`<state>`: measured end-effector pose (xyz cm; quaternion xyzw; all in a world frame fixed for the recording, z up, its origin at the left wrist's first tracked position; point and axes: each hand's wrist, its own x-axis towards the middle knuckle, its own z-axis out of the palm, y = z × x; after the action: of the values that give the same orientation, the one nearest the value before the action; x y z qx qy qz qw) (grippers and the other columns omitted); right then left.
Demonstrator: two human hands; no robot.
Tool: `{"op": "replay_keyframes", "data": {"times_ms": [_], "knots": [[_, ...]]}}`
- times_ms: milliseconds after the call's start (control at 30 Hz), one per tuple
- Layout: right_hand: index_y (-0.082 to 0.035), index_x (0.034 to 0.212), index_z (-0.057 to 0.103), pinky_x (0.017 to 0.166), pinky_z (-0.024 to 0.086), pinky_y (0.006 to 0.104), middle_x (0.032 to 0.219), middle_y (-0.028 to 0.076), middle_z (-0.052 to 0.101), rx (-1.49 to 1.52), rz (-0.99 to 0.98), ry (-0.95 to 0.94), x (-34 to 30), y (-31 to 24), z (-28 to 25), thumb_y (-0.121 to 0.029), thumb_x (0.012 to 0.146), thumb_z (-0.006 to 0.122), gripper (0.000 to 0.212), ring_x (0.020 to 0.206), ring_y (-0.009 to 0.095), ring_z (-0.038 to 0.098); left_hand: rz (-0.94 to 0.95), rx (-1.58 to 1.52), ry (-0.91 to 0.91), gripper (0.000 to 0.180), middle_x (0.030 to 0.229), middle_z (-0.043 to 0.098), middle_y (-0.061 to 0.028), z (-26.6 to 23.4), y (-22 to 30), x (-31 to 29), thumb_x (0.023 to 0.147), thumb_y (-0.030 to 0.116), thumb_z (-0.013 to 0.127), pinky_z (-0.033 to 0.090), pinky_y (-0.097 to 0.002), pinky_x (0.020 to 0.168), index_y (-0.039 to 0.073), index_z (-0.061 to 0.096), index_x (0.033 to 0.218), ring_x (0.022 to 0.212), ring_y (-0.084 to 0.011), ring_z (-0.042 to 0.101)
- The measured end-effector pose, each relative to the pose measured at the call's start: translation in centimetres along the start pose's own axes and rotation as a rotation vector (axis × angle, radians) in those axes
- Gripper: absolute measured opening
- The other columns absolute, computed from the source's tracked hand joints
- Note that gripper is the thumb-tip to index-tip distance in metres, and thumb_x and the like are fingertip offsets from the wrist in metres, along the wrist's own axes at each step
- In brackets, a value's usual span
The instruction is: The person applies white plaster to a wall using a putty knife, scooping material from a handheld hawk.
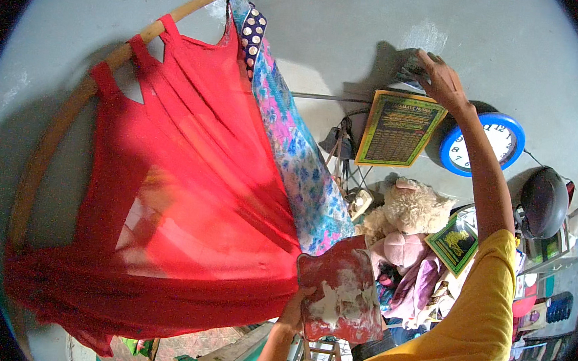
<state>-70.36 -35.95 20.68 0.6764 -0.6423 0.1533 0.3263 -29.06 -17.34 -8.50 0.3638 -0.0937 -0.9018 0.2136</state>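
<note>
My left hand (299,309) grips a red board (344,293) smeared with whitish putty; most of its fingers are hidden behind the board. High up on the grey wall (315,26), my right hand (444,84) is closed around a flat scraper (411,71), whose blade lies close to the wall and is partly covered by the fingers. Just above it is a white putty patch (426,36). Below the right hand hangs a framed plaque (401,129) with a yellow border, and beside my right forearm is a blue-rimmed wall clock (485,145).
At the left, a red cloth (204,140) and a blue floral cloth (290,160) hang from a curved wooden pole (62,129). A cream teddy bear (412,210) and a small framed picture (452,244) stand behind the board. A dark helmet (544,202) hangs at the right.
</note>
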Motion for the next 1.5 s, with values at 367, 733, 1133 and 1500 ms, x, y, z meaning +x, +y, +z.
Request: {"op": "replay_keyframes", "data": {"times_ms": [367, 733, 1133, 1500], "knots": [[-0.002, 0.134, 0.018, 0.081, 0.047, 0.0325, 0.118, 0.017, 0.046, 0.991, 0.686, 0.197, -20.5, -6.4, -14.1, -0.002, 0.082, 0.053, 0.062, 0.1, 0.024, 0.053, 0.135, 0.075, -0.068, 0.038, 0.097, 0.06, -0.0072, 2.1, 0.4, -2.3, 0.078, 0.032, 0.051, 0.047, -0.0382, 0.08, 0.007, 0.053, 0.107, 0.086, -0.023, 0.059], [0.001, 0.131, 0.022, 0.092, 0.036, 0.0325, 0.124, 0.013, 0.041, 1.951, 0.946, -0.586, -28.3, -23.6, -15.6, -0.017, 0.072, 0.07, 0.079, 0.109, 0.021, 0.045, 0.336, 0.118, -0.101, 0.041, 0.093, 0.059, -0.0116, 3.8, 1.3, -13.8, 0.076, 0.03, 0.048, 0.051, -0.0379, 0.065, 0.005, 0.049, 0.109, 0.077, -0.025, 0.06], [0.002, 0.124, 0.032, 0.097, 0.03, 0.0338, 0.12, 0.015, 0.043, 1.699, 0.571, -0.797, -29.7, -30.6, -20.5, -0.039, 0.07, 0.07, 0.078, 0.113, 0.023, 0.039, 0.621, 0.076, 0.068, 0.046, 0.103, 0.056, -0.0098, 0.8, -2.9, -24.8, 0.074, 0.025, 0.055, 0.042, -0.0364, 0.083, 0.003, 0.046, 0.113, 0.093, -0.0251, 0.054], [0.001, 0.119, 0.036, 0.079, 0.039, 0.0261, 0.101, 0.006, 0.048, 1.643, 0.564, -0.429, -34.8, -28.0, -21.0, -0.016, 0.072, 0.071, 0.061, 0.094, 0.014, 0.044, 0.563, 0.068, 0.124, 0.044, 0.102, 0.057, -0.0096, -9.9, -4.6, -22.7, 0.072, 0.023, 0.059, 0.042, -0.0372, 0.084, 0.003, 0.05, 0.111, 0.095, -0.0256, 0.053]]}}
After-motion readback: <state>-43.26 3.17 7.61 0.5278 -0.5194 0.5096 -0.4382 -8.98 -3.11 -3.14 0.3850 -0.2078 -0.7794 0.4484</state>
